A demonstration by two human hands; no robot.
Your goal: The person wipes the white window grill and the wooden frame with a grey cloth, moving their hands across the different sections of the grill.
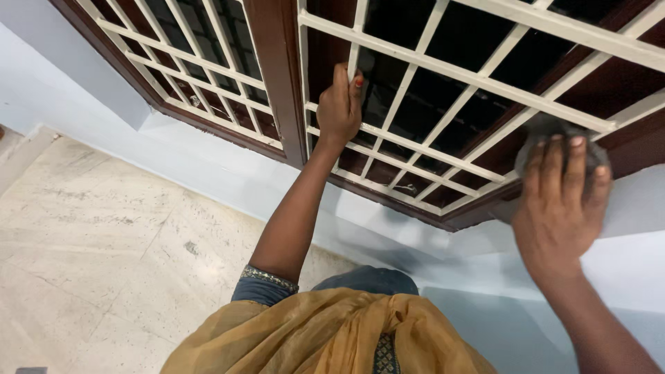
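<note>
Fingers (pixel 562 163) of the right hand (pixel 557 208) press flat, extended, on a grey cloth (pixel 547 128) against the window frame (pixel 485 208), while the left hand (pixel 339 107) grips a cream grille bar (pixel 355 52)

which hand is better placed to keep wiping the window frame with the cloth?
Right, probably. The right hand already presses the grey cloth flat against the brown window frame. The left hand is wrapped around a bar of the white grille, away from the cloth.

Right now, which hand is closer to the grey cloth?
Right. The right hand presses flat on the grey cloth against the window frame; the left hand grips a white grille bar well away from it.
</note>
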